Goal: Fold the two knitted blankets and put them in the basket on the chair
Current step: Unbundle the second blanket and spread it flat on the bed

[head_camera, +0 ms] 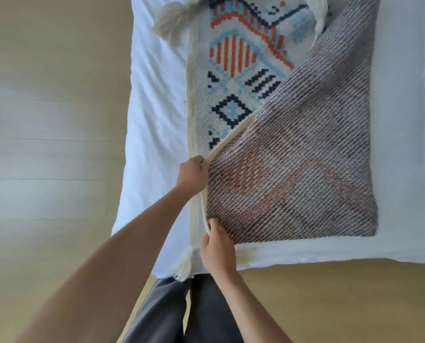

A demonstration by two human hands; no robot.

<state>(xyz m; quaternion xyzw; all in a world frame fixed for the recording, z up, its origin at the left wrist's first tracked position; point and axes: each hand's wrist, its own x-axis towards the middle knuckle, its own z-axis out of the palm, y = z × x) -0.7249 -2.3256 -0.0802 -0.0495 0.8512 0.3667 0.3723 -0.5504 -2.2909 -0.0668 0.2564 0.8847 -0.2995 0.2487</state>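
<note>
**Two hands pinch the cream edge of a knitted blanket on the bed**

One knitted blanket [233, 78], cream with an orange, light-blue and navy geometric pattern, lies spread on the white bed [154, 134]. Its right part is turned over to the left, so the greyish ribbed underside [305, 169] faces up and covers most of the near half; the patterned face shows only in a wedge further away, at the top of the view. The folded flap's cream border runs diagonally down to the near left side of the blanket, and both hands sit on that border.

The left hand [191, 175] is further up the edge, its fingers [201, 162] closed around the cream border where it meets the patterned face. The right hand [217, 246] is nearer the foot of the bed, its fingers [212, 222] pinching the same border close to the near corner, the thumb lying on the grey underside. Both hands grip the fabric; neither is released.

A cream yarn tassel [183, 264] hangs over the near edge of the bed just left of the right hand, and another, larger cream tassel [168, 21] lies at the far left of the blanket. Below the bed, dark grey trousers [181, 313] stand on the pale wooden floor [45, 169].

No writing or label can be read.
</note>
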